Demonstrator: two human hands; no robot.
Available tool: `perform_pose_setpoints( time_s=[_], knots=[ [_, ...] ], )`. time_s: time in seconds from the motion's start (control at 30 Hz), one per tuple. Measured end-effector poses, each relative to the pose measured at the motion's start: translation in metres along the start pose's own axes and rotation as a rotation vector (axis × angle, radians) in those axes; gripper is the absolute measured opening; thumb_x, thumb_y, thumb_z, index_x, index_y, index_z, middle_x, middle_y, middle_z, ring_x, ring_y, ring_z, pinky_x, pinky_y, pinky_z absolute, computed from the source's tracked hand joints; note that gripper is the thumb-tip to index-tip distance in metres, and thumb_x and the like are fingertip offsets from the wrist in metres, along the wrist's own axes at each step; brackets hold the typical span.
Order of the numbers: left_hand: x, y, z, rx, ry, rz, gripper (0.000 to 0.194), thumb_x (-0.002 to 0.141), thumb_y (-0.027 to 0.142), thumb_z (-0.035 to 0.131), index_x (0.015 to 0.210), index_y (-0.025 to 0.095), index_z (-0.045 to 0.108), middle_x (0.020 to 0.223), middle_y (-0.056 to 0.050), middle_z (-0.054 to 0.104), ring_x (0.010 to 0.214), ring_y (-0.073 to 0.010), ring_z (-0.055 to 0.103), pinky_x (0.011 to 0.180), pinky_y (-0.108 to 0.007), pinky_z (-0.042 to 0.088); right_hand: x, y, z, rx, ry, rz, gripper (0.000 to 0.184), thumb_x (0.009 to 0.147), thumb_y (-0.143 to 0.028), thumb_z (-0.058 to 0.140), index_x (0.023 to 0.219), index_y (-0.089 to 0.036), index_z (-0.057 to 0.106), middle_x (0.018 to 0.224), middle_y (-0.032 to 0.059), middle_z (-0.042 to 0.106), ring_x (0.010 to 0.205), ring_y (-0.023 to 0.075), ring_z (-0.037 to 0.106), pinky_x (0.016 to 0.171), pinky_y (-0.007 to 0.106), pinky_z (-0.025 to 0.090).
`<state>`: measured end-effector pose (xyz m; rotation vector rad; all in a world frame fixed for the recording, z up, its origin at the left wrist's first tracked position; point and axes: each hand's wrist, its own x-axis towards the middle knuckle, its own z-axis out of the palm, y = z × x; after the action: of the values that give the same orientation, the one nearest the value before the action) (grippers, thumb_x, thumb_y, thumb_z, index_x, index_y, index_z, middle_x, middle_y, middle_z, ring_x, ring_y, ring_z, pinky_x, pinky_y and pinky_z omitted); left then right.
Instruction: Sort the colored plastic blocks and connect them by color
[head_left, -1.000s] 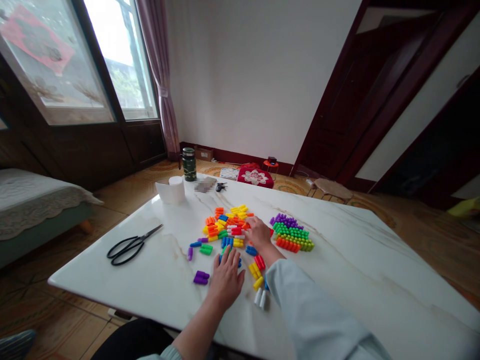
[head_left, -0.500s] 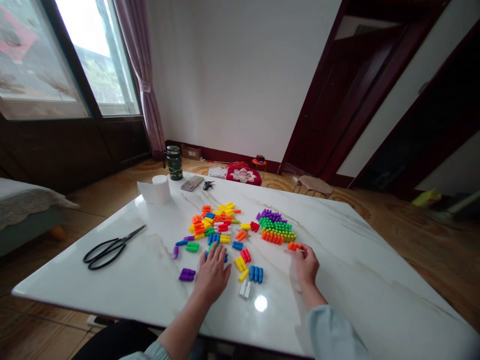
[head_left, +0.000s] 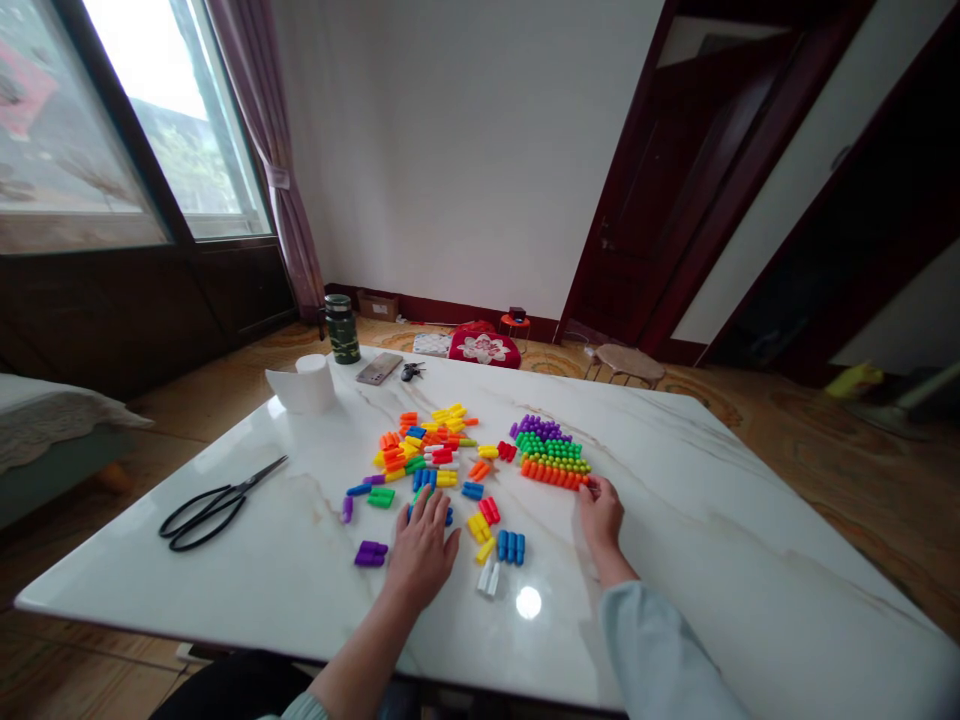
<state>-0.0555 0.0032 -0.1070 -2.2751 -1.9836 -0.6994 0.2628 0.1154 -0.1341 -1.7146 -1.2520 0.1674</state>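
My right hand [head_left: 602, 518] is at the right end of a row of orange bullet-shaped plastic pieces [head_left: 553, 475], its fingers closed on the end piece. Behind that row lie matching rows of olive-green [head_left: 559, 464], green [head_left: 549, 446] and purple pieces [head_left: 541, 428]. My left hand [head_left: 424, 540] lies palm down with fingers stretched over a few blue and green pieces, partly hidden beneath it. Blue pieces [head_left: 511, 547], yellow pieces [head_left: 478, 528], white pieces [head_left: 488, 577] and red pieces [head_left: 489, 510] lie between the hands. Purple pieces [head_left: 370, 553] are left of my left hand.
A mixed heap of coloured pieces [head_left: 427, 438] lies mid-table. Black-handled scissors [head_left: 217, 508] rest at left on the white marbled table [head_left: 300, 590]. Toward the back stand a paper roll [head_left: 315, 383], a camouflage flask [head_left: 343, 330], a phone [head_left: 380, 368] and keys [head_left: 411, 371].
My right hand has moved left, bringing the separate orange pieces up against the end of the orange row. My left hand stays over the blue pieces. The view has shifted slightly.
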Motion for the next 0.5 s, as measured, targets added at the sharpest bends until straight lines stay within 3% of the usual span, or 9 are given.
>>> perform_pose_setpoints(
  time_s=[0.3, 0.5],
  knots=[
    [0.0, -0.001, 0.001, -0.004, 0.007, -0.001, 0.043, 0.091, 0.03, 0.048, 0.132, 0.015, 0.052, 0.141, -0.012, 0.054, 0.139, -0.0293, 0.037, 0.109, -0.051, 0.032, 0.0, 0.0, 0.002, 0.061, 0.029, -0.019, 0.035, 0.073, -0.036, 0.051, 0.096, -0.013, 0.063, 0.09, 0.0149, 0.07, 0.078, 0.0232, 0.063, 0.078, 0.036, 0.05],
    [0.0, 0.0, 0.002, -0.021, -0.003, -0.017, 0.043, 0.092, 0.03, 0.048, 0.132, 0.016, 0.052, 0.141, -0.012, 0.053, 0.14, -0.03, 0.036, 0.11, -0.052, 0.031, -0.033, -0.015, -0.009, 0.075, 0.055, -0.031, 0.035, 0.08, -0.044, 0.047, 0.095, -0.016, 0.06, 0.092, 0.0133, 0.068, 0.074, 0.0216, 0.061, 0.073, 0.035, 0.048]
  ],
)
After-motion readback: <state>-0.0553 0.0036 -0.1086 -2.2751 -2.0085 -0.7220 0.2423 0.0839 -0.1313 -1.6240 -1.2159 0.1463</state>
